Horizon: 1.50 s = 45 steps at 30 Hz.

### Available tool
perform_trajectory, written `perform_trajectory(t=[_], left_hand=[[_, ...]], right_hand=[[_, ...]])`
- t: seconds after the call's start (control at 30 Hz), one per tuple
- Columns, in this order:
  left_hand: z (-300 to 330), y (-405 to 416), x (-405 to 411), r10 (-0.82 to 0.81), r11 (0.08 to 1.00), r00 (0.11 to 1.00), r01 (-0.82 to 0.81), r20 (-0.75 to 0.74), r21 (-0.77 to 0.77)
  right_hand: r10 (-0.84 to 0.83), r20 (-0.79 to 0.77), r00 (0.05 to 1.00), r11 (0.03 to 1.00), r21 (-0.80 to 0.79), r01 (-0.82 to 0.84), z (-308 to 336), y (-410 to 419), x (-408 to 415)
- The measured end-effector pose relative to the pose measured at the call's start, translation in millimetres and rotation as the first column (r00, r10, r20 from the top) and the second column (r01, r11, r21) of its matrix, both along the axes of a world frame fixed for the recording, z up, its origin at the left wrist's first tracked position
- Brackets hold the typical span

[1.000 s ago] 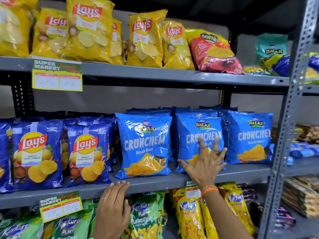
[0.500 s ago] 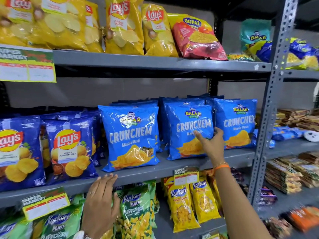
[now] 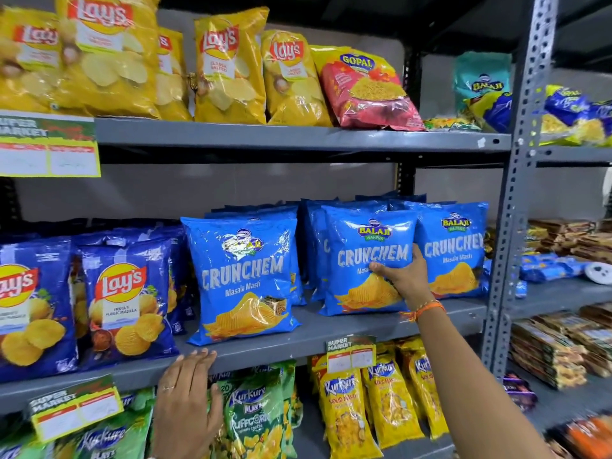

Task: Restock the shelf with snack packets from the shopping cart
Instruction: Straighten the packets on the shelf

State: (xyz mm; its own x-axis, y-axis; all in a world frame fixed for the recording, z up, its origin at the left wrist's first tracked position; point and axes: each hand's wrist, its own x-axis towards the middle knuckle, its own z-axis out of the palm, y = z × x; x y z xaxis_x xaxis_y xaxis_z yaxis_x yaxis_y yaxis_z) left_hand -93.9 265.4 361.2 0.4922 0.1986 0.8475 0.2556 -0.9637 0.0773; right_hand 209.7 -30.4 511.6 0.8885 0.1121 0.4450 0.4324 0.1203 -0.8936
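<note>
Shelf (image 3: 298, 342): glossy blue Crunchem packet (image 3: 366, 260)

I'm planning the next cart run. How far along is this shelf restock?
Done: blue Crunchem packets stand in rows on the grey metal middle shelf. In hand: the right hand grips the middle blue Crunchem packet, while the left hand rests on the shelf edge. Left: the cart is out of view, so I can't tell.

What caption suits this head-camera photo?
Right hand grips a Crunchem packet while the left hand rests on the shelf edge.
</note>
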Motion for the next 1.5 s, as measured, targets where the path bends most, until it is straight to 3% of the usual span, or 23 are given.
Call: perform_trajectory(t=[0.27, 0.5, 0.6, 0.67, 0.7, 0.77, 0.83, 0.93, 1.2, 1.5], left_hand=[[-5.2, 1.5, 1.0, 0.017, 1.000, 0.999, -0.017, -0.034, -0.017], [-1.9, 2.4, -0.1, 0.011, 1.000, 1.000, -0.011, -0.026, 0.019], [-1.1, 2.0, -0.7, -0.005, 1.000, 0.999, 0.005, -0.039, 0.004], [-1.9, 3.1, -1.8, -0.008, 1.000, 0.998, 0.007, -0.059, -0.008], [-2.6, 3.0, -2.3, -0.012, 1.000, 0.998, 0.011, -0.069, -0.019], [-4.2, 3.2, -3.2, -0.012, 0.999, 0.996, 0.009, -0.087, -0.041], [-6.5, 4.1, -3.5, -0.010, 0.998, 0.994, 0.004, -0.106, -0.056], [-6.0, 4.8, -4.9, -0.020, 0.998, 0.993, 0.013, -0.119, -0.061], [0.0, 3.9, -13.2, -0.048, 0.998, 0.987, 0.040, -0.154, -0.054], [3.7, -2.6, -16.2, -0.039, 0.998, 0.990, 0.033, -0.135, -0.047]], right_hand=[[0.064, -0.039, 0.997, 0.996, -0.056, -0.066, 3.5, -1.4, 10.8], [-0.059, -0.060, 0.996, 0.997, -0.048, 0.057, 0.3, -5.2, 2.9], [-0.319, -0.011, 0.948, 0.948, -0.028, 0.318, 3.8, -8.1, -22.0], [-0.562, 0.139, 0.815, 0.826, 0.130, 0.548, 4.7, 0.6, -52.6], [-0.601, 0.206, 0.773, 0.798, 0.219, 0.562, 5.6, 10.6, -73.7], [-0.451, 0.270, 0.851, 0.890, 0.209, 0.405, 7.8, 42.0, -112.4], [-0.098, 0.206, 0.974, 0.995, -0.006, 0.102, 6.2, 80.3, -137.0], [0.209, 0.046, 0.977, 0.950, -0.247, -0.191, -2.5, 128.3, -148.4], [0.303, -0.112, 0.946, 0.922, -0.218, -0.321, -7.2, 165.9, -130.4], [0.287, -0.053, 0.957, 0.940, -0.176, -0.292, -15.0, 159.8, -107.8]])
